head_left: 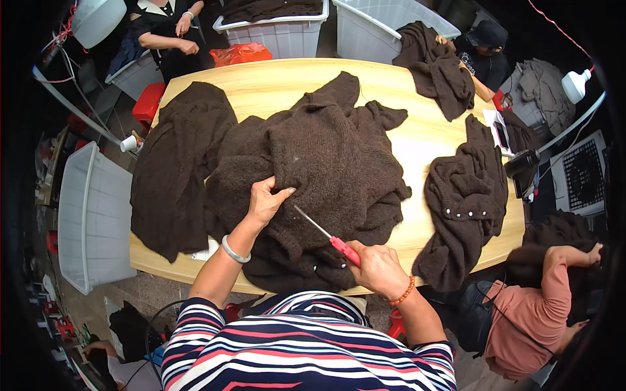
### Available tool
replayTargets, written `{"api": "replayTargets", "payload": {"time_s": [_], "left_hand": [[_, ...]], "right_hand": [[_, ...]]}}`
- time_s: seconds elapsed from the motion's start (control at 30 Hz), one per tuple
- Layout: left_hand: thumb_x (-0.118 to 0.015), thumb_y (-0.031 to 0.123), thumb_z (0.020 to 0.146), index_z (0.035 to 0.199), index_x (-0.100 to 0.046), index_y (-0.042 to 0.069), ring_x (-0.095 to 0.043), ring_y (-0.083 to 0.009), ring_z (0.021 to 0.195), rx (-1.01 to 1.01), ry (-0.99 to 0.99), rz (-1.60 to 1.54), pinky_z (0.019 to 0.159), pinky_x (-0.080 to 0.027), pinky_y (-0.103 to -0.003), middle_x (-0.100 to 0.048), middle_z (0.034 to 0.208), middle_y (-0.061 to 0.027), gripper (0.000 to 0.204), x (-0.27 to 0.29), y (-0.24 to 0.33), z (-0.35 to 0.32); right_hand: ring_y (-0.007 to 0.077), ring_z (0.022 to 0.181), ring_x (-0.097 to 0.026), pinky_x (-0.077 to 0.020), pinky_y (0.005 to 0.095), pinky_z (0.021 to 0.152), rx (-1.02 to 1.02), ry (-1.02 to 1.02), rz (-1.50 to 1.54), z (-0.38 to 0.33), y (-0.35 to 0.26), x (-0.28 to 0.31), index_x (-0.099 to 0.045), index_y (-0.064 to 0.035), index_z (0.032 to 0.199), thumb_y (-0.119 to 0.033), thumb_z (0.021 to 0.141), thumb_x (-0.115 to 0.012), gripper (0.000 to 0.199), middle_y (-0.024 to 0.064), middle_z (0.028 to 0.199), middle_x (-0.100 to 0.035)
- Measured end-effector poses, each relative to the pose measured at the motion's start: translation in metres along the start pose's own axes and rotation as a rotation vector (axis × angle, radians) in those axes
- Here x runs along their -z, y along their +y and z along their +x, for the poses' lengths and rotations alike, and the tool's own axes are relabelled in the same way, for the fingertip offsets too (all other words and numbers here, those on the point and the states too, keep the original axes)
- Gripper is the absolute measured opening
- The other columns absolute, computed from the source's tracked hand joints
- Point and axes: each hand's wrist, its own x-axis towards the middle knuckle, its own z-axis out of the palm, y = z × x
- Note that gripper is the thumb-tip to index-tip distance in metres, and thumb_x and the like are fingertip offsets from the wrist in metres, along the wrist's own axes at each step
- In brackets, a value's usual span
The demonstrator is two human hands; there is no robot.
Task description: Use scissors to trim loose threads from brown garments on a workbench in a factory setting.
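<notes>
A dark brown knitted sweater (326,153) lies in a heap in front of me, over more brown knitwear with small shiny buttons near the table's front edge. My left hand (266,201) has its thumb and fingers closed on a fold of the sweater. In my right hand (379,268) is a tool with a red handle and a thin metal shaft (314,223). The shaft points up and left, its tip close to my left fingertips; whether the tip touches the knit I cannot tell.
Brown knits (186,163) lie left on the wooden table (261,75); a buttoned cardigan (466,202) lies right. A co-worker (486,55) handles a brown garment (433,68) at the far right. Another person (166,32) stands behind the table. A grey bin (98,218) stands left.
</notes>
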Motion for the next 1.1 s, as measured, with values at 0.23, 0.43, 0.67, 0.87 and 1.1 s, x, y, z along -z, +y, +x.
{"api": "replayTargets", "payload": {"time_s": [0.23,0.43,0.67,0.87,1.1], "left_hand": [[-0.073,0.004,0.082,0.095,-0.068,-0.005,-0.06,-0.0073,0.078,0.006,-0.01,0.078,0.073,-0.051,-0.026,-0.071,0.09,-0.0028,0.016,0.001,0.002,-0.001],[-0.075,0.007,0.082,0.107,-0.063,-0.006,-0.066,-0.0182,0.085,0.263,-0.008,-0.378,0.078,-0.055,-0.032,-0.068,0.102,-0.012,0.031,0.0,0.042,0.029],[-0.073,0.002,0.081,0.107,-0.062,-0.007,-0.065,-0.0174,0.087,0.181,0.015,-0.142,0.081,-0.054,-0.031,-0.068,0.102,-0.0117,0.03,-0.009,0.039,0.064],[-0.069,-0.003,0.083,0.101,-0.066,-0.007,-0.064,-0.0138,0.082,0.106,0.04,-0.153,0.075,-0.052,-0.027,-0.069,0.098,-0.0076,0.019,-0.007,0.022,0.051],[-0.07,-0.004,0.082,0.101,-0.067,-0.006,-0.064,-0.015,0.083,0.051,0.07,-0.151,0.077,-0.053,-0.028,-0.069,0.1,-0.0084,0.019,-0.006,0.02,0.044]], "right_hand": [[0.038,0.072,-0.066,-0.0517,0.0476,0.069,0.01,-0.04,0.029,0.004,0.001,0.005,-0.062,-0.0107,0.107,-0.02,0.082,-0.065,0.027,0.0187,0.072,-0.065],[0.0365,0.08,-0.064,-0.0505,0.0459,0.073,-0.049,0.058,0.111,0.007,0.011,0.011,-0.061,-0.0125,0.114,-0.016,0.082,-0.065,0.032,0.0185,0.08,-0.065],[0.0379,0.075,-0.065,-0.0505,0.0499,0.067,-0.075,0.173,0.041,0.023,0.004,0.023,-0.06,-0.0097,0.102,-0.016,0.085,-0.062,0.018,0.0197,0.074,-0.065],[0.0381,0.067,-0.066,-0.0511,0.0487,0.062,0.019,0.129,-0.006,0.032,0.006,0.023,-0.062,-0.0073,0.094,-0.019,0.086,-0.061,0.014,0.0192,0.066,-0.064],[0.0372,0.068,-0.067,-0.0518,0.0478,0.063,0.08,0.061,-0.021,0.037,0.004,0.023,-0.063,-0.0075,0.093,-0.022,0.087,-0.061,0.016,0.0198,0.067,-0.064]]}}
